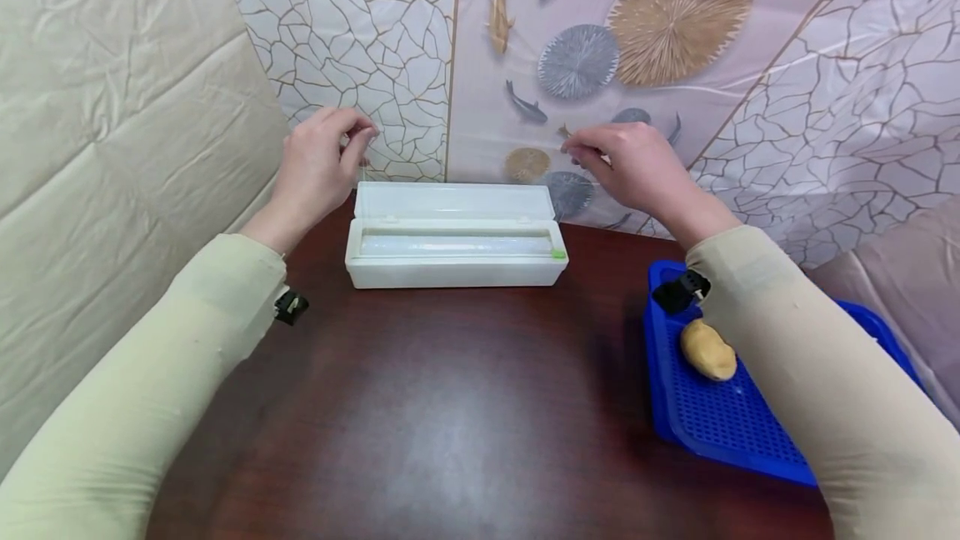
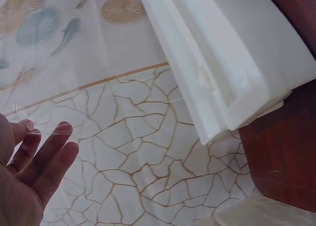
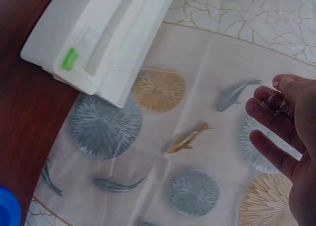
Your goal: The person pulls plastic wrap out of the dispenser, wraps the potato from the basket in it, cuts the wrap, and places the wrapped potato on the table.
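Using the white box (image 1: 455,275) as reference. Left hand (image 1: 318,152) is up above its left end, thumb and index closed on clear film (image 2: 22,110), other fingers loose. Right hand (image 1: 637,165) is up beyond its right end, thumb and first fingers closed; film glints across those fingers, so I read it as a matching pinch. Exact grip line: can't tell, film is too transparent.

Why so wide: hands sit slightly outside the box ends, probably to tension the sheet edge to edge so it doesn't cling to itself. Film roll (image 1: 457,246) lies in the box trough; lid (image 1: 453,200) is swung back behind it, likely to free the slot. Green tab (image 1: 558,254) sits at the box's right end. Can't tell whether the sheet joins the roll.

Edges: box is at the table's (image 1: 450,398) far edge, lid hanging past it, printed backdrop (image 1: 405,65) close behind, so little depth there. Bare tabletop in front of the box is the roomy side. Right-front of the box, the blue basket (image 1: 660,390) with a potato-like lump (image 1: 707,351) lies under the right forearm; its rim is the snag risk.
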Demonstrator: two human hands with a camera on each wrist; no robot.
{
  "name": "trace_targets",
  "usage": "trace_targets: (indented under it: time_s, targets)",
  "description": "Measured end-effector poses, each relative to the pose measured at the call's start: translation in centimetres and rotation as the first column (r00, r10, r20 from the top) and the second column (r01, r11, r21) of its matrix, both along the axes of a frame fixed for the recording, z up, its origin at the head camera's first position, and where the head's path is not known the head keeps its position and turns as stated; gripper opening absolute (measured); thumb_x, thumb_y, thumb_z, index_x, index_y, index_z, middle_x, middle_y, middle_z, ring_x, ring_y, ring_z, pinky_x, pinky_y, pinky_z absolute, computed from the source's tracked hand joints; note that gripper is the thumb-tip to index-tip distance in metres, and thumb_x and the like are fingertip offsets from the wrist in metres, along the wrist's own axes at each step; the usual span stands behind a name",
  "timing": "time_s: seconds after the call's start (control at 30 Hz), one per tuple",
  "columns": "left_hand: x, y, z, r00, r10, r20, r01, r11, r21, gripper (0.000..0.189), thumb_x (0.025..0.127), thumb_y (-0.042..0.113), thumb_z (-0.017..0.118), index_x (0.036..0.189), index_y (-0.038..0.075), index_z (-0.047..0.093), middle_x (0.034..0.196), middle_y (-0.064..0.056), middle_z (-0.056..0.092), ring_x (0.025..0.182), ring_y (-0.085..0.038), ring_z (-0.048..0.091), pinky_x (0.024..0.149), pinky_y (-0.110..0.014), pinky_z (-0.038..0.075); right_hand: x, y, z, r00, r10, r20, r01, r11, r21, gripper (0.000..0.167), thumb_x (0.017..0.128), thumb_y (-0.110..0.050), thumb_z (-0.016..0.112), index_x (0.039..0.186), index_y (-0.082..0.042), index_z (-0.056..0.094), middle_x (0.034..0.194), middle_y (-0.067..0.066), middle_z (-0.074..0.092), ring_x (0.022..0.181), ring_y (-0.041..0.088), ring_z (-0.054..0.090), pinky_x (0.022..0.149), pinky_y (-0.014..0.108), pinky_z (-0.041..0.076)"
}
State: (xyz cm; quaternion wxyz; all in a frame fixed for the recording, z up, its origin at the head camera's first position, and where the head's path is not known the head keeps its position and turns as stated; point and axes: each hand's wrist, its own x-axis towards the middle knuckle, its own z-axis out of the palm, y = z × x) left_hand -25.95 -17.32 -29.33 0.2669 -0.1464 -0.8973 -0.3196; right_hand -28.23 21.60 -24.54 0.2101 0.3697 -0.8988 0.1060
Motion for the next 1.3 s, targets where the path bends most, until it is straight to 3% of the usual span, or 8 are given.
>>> trace_targets:
  time_s: [0.2, 0.37, 0.67, 0.93, 1.17, 1.3]
  targets:
    - [0.4, -0.2, 0.9, 1.0, -0.007, -0.022, 0.007, 1.0, 0.006, 0.024, 0.111, 0.019, 0.058, 0.115, 0.002, 0.075, 0.107, -0.016, 0.069, 0.088, -0.033, 0.077, 0.1, -0.054, 0.047, 0.0, 0.0, 0.8, 1.0, 0.004, -0.013, -0.004, 1.0, -0.024, 0.016, 0.104, -0.005, 0.067, 0.116, -0.002, 0.078, 0.1, 0.014, 0.08, 0.096, 0.038, 0.075, 0.093, 0.058, 0.051]
    - [0.7, -0.2, 1.4, 0.999, -0.013, -0.044, 0.014, 0.999, 0.034, 0.024, 0.111, 0.02, 0.059, 0.115, 0.004, 0.075, 0.106, -0.014, 0.068, 0.084, -0.029, 0.078, 0.098, -0.05, 0.049, 0.2, 0.0, 1.2, 0.999, 0.018, -0.03, -0.02, 0.997, -0.07, 0.016, 0.103, -0.005, 0.068, 0.115, -0.004, 0.079, 0.094, 0.013, 0.079, 0.092, 0.036, 0.074, 0.09, 0.056, 0.052]
    - [1.2, 0.0, 1.6, 0.987, -0.033, -0.157, 0.044, 0.997, 0.069, 0.024, 0.111, 0.021, 0.058, 0.114, 0.003, 0.074, 0.104, -0.014, 0.066, 0.083, -0.027, 0.077, 0.089, -0.048, 0.054, 1.0, 0.4, 1.4, 0.995, 0.059, -0.079, -0.071, 0.984, -0.162, 0.015, 0.102, -0.003, 0.07, 0.112, -0.002, 0.08, 0.099, 0.013, 0.079, 0.091, 0.029, 0.075, 0.085, 0.046, 0.055]
    - [1.5, 0.0, 1.5, 0.958, -0.054, -0.283, 0.079, 0.994, 0.081, 0.023, 0.111, 0.016, 0.057, 0.109, -0.001, 0.072, 0.101, -0.018, 0.066, 0.091, -0.03, 0.064, 0.08, -0.04, 0.048, 1.5, 0.8, 2.0, 0.985, 0.1, -0.144, -0.122, 0.981, -0.153, 0.013, 0.102, -0.004, 0.07, 0.111, 0.0, 0.079, 0.098, 0.013, 0.078, 0.089, 0.027, 0.074, 0.087, 0.018, 0.046]
    - [2.5, -0.3, 1.5, 0.945, -0.129, -0.301, 0.166, 0.981, 0.099, 0.022, 0.106, 0.009, 0.054, 0.104, -0.002, 0.073, 0.097, -0.017, 0.067, 0.085, -0.022, 0.061, 0.076, -0.026, 0.049, 3.7, 1.1, 2.0, 0.99, 0.103, -0.099, -0.117, 0.982, -0.148, 0.015, 0.099, 0.0, 0.071, 0.11, -0.003, 0.081, 0.096, 0.008, 0.079, 0.085, 0.021, 0.072, 0.085, 0.015, 0.044]
    - [3.6, -0.6, 1.5, 0.942, -0.191, -0.278, 0.227, 0.968, 0.105, 0.021, 0.1, 0.008, 0.056, 0.098, -0.002, 0.074, 0.09, -0.013, 0.071, 0.078, -0.014, 0.059, 0.071, -0.016, 0.048, 5.5, 1.8, 1.6, 0.989, 0.139, -0.046, -0.144, 0.979, -0.144, 0.017, 0.097, 0.001, 0.072, 0.111, -0.005, 0.081, 0.097, 0.006, 0.079, 0.088, 0.005, 0.068, 0.08, 0.018, 0.044]
